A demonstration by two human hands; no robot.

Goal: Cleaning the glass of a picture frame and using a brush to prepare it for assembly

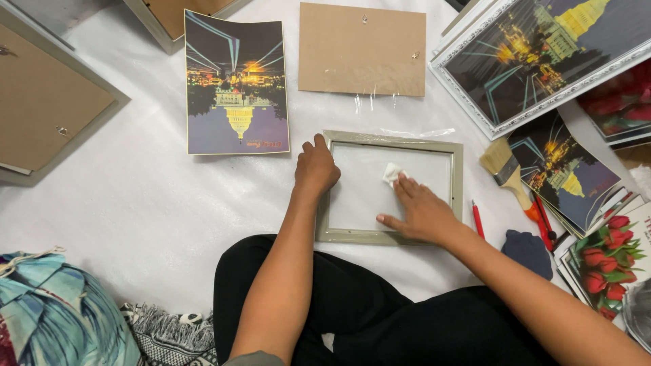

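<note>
A grey picture frame [390,138] lies face down on the white sheet in front of me, its glass pane [363,196] showing inside. My left hand [316,167] rests on the frame's left edge with fingers curled, holding it in place. My right hand [417,209] lies flat on the glass, fingertips pressed on a small white crumpled cloth [391,173]. A night-time picture of a lit domed building [236,85] lies just left of the frame. A brown backing board [362,49] sits beyond the frame.
A paintbrush [508,175], a red pen [477,219] and a dark cloth [529,251] lie to the right. Framed and loose prints [542,61], some with red tulips [607,254], are stacked at right. Face-down frames [47,102] lie at left. A patterned fabric [54,315] is near my knee.
</note>
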